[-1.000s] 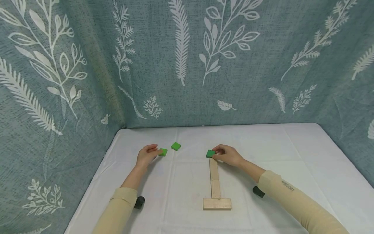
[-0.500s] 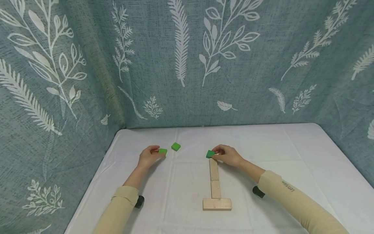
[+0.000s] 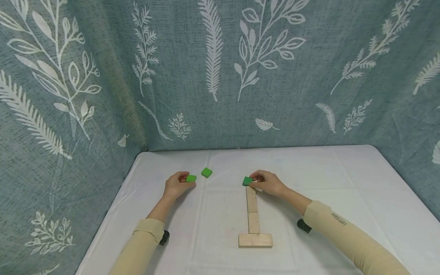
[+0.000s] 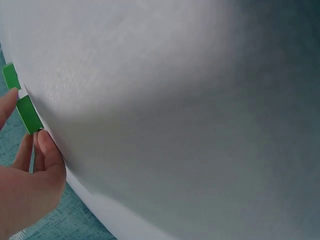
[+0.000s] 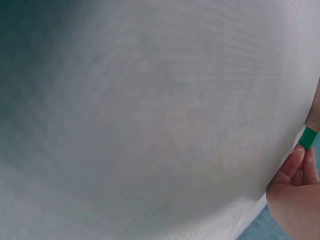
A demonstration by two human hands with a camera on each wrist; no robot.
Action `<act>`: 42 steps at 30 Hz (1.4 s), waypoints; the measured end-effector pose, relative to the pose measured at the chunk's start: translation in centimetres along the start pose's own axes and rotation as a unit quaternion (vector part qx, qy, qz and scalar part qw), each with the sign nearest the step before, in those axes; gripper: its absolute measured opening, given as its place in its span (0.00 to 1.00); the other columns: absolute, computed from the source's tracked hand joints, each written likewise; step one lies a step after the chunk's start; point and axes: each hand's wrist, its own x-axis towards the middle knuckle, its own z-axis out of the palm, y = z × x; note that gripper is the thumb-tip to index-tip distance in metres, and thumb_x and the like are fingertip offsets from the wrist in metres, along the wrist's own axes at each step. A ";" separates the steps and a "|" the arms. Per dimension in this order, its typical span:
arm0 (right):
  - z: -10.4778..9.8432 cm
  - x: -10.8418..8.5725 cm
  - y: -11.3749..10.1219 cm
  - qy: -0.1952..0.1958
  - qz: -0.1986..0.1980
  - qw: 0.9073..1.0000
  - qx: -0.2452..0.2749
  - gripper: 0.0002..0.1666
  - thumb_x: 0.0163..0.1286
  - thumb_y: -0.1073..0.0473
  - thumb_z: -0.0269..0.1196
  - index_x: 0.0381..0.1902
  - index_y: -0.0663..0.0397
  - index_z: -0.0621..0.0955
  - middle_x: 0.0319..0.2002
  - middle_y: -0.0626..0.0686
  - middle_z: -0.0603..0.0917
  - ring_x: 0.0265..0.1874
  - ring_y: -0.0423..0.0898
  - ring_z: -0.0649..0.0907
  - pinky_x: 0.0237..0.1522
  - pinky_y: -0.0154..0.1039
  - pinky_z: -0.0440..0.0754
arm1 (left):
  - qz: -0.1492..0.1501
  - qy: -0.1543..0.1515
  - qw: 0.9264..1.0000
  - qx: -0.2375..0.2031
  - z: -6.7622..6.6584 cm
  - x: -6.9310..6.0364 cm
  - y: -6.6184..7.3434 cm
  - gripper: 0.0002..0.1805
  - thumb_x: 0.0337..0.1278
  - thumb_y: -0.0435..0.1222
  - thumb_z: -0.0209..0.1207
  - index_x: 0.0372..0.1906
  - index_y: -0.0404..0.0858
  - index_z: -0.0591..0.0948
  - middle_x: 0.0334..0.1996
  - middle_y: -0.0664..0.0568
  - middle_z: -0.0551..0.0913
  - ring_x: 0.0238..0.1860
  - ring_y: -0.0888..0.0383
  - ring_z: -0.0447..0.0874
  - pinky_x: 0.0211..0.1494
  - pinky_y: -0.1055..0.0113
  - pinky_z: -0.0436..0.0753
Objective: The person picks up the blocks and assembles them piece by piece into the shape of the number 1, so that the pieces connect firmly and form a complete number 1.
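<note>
In the head view my left hand (image 3: 177, 185) is at a light green square block (image 3: 191, 178), thumb on the near side and fingers behind it. The left wrist view shows this green block (image 4: 30, 115) between thumb and fingertips. My right hand (image 3: 269, 183) pinches a darker green block (image 3: 247, 181) at the far end of a wooden plank (image 3: 251, 199). A second plank (image 3: 254, 222) continues that line toward me and meets a crosswise plank (image 3: 255, 240). In the right wrist view the darker green block (image 5: 307, 138) shows just beyond the fingertips.
Another light green block (image 3: 206, 172) lies right of and slightly beyond my left hand. All of this is on a white-covered table (image 3: 319, 172). A blue-green leaf-patterned curtain (image 3: 192, 76) hangs behind the table and at both sides.
My left hand has moved slightly right and its thumb has come forward along the near side of the light green block. The right hand and darker green block stay in place.
</note>
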 end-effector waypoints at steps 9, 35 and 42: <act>0.0 0.0 0.3 0.002 0.005 1.000 0.005 0.19 0.67 0.55 0.65 0.53 0.59 0.80 0.39 0.51 0.80 0.34 0.45 0.74 0.33 0.38 0.74 | 0.009 0.012 1.000 0.014 0.1 -0.2 0.0 0.27 0.51 0.31 0.68 0.58 0.27 0.76 0.48 0.37 0.79 0.47 0.47 0.75 0.49 0.61 0.76; -0.3 0.5 0.4 -0.004 -0.001 1.000 0.006 0.19 0.67 0.56 0.65 0.53 0.59 0.80 0.40 0.52 0.80 0.35 0.45 0.75 0.33 0.38 0.74 | 0.005 0.017 1.000 -0.017 0.1 -0.8 0.7 0.27 0.52 0.33 0.68 0.59 0.29 0.77 0.49 0.39 0.79 0.49 0.48 0.75 0.49 0.64 0.76; -0.2 0.5 0.4 -0.001 -0.003 1.000 0.006 0.19 0.67 0.56 0.65 0.52 0.59 0.80 0.41 0.52 0.81 0.36 0.45 0.75 0.34 0.38 0.74 | 0.002 0.016 1.000 -0.017 0.4 -1.3 1.1 0.27 0.53 0.34 0.68 0.59 0.30 0.77 0.51 0.39 0.79 0.51 0.48 0.75 0.51 0.61 0.76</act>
